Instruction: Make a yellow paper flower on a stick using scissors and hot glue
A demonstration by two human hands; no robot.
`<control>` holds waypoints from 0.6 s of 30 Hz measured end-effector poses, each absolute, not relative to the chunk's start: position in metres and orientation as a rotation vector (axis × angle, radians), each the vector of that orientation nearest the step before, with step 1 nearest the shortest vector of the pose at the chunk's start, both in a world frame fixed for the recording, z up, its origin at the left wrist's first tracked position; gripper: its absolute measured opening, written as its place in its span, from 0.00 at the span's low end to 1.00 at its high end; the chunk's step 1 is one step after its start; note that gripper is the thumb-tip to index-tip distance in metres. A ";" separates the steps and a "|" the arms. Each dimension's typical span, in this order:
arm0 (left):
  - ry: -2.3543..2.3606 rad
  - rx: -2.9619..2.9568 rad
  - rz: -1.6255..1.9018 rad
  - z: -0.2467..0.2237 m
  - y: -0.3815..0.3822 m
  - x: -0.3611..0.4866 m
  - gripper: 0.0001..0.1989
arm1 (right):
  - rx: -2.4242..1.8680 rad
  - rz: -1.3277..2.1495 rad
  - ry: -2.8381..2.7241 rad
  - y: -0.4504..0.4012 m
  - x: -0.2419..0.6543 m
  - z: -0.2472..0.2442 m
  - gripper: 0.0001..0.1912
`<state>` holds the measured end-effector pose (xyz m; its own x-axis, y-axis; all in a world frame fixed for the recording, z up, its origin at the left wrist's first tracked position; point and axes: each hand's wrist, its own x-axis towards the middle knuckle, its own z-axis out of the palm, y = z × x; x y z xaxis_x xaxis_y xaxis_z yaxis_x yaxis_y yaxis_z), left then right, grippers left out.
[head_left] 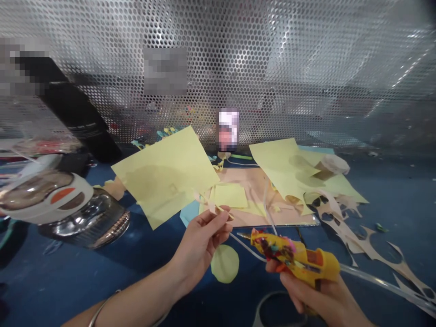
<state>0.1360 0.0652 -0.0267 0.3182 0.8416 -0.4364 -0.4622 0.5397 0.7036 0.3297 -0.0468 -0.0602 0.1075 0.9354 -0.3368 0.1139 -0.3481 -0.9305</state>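
My left hand (210, 231) pinches a small curled paper strip (211, 204), pale pink and yellow, between thumb and fingers. In my right hand (320, 290) is a yellow hot glue gun (296, 255), its front smeared with coloured residue and its metal nozzle pointing left towards my left hand. A clear glue stick (378, 281) sticks out of its back. On the table below my left hand lies a round yellow paper disc (225, 264). Just beyond the fingers, a stack of small yellow paper pieces (230, 195) rests on a pinkish sheet (243, 179).
Large yellow sheets (166, 175) lie left and right of the stack. A clear jar-like bottle (78, 213) lies at left, near a black tube (75, 113). Cut-out paper scraps (369, 247) are at right. A phone (228, 129) leans on the perforated metal panel (272, 59). Partly visible scissors (260, 309) lie in front.
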 end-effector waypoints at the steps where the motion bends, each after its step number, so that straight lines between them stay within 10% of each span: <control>1: 0.877 0.509 0.902 -0.026 0.066 0.136 0.11 | -1.629 1.331 -1.039 -0.048 0.330 -0.061 0.21; 18: 0.904 0.562 0.902 -0.027 0.067 0.134 0.12 | -1.550 1.368 -1.122 -0.044 0.330 -0.061 0.23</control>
<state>0.1342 0.0666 -0.0274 0.3088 0.8519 -0.4231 -0.4214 0.5213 0.7421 0.3296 -0.0443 -0.0612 0.0359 0.9484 -0.3149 0.1230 -0.3169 -0.9404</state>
